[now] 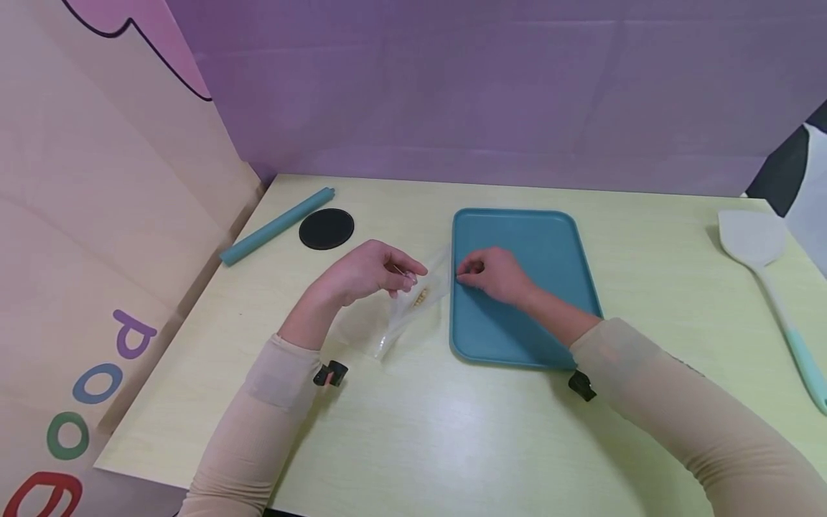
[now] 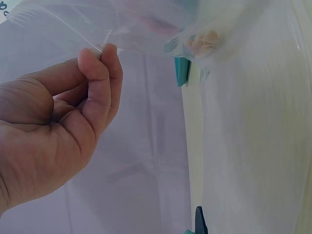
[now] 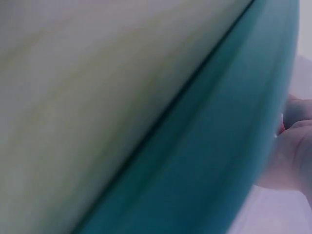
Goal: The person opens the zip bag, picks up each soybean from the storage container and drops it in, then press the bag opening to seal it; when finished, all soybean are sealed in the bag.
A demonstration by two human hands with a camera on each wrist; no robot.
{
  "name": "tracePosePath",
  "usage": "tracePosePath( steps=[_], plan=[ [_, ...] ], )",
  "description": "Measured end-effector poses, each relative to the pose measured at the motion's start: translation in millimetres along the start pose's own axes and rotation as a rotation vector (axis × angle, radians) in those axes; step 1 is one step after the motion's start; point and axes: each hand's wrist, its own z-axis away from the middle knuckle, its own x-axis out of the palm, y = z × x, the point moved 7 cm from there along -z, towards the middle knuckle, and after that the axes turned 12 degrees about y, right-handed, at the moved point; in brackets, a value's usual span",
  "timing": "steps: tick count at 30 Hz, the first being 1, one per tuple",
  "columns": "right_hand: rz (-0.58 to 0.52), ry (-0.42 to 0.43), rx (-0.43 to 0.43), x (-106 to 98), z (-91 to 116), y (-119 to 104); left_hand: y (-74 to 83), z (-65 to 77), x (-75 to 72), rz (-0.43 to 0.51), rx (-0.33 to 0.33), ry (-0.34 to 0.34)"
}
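Observation:
A clear plastic bag (image 1: 400, 319) with a small yellowish item (image 1: 421, 296) in it spans the gap between the hands. My left hand (image 1: 375, 271) pinches the bag's upper edge between thumb and fingers; the left wrist view shows the thin film at the fingertips of that hand (image 2: 63, 117). Over the left rim of a teal tray (image 1: 536, 237), my right hand (image 1: 497, 274) has its thumb and fingers drawn together at the bag's right side. In the right wrist view the tray's blurred rim (image 3: 195, 146) hides most of that hand (image 3: 292, 156), including its fingertips.
Behind the left hand lie a black round disc (image 1: 326, 229) and a long teal rod (image 1: 278, 226). A white spatula (image 1: 754, 237) with a mint handle lies along the right side of the pale table (image 1: 420, 445). A purple backdrop (image 1: 484, 93) stands behind it.

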Motion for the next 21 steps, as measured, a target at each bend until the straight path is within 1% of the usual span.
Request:
tracePosePath(
  steps=[3, 8, 11, 17, 21],
  plan=[
    [-0.001, -0.007, -0.001, 0.6, 0.6, -1.2, 0.5, 0.4, -0.4, 0.005, -0.003, 0.000],
    [-0.047, 0.001, 0.011, -0.7, 2.8, -2.9, 0.3, 0.5, -0.9, 0.002, 0.001, -0.001],
    [-0.082, 0.017, 0.036, -3.2, 4.5, -3.7, -0.5, 0.2, -1.0, 0.004, 0.001, -0.002],
    [-0.146, 0.051, 0.100, -14.2, 9.0, -11.1, -0.4, 1.2, -1.9, 0.002, 0.002, -0.001],
    [-0.179, 0.064, 0.115, -21.5, 11.3, -18.7, -0.8, 1.8, -2.5, -0.009, 0.002, 0.001]
  ],
)
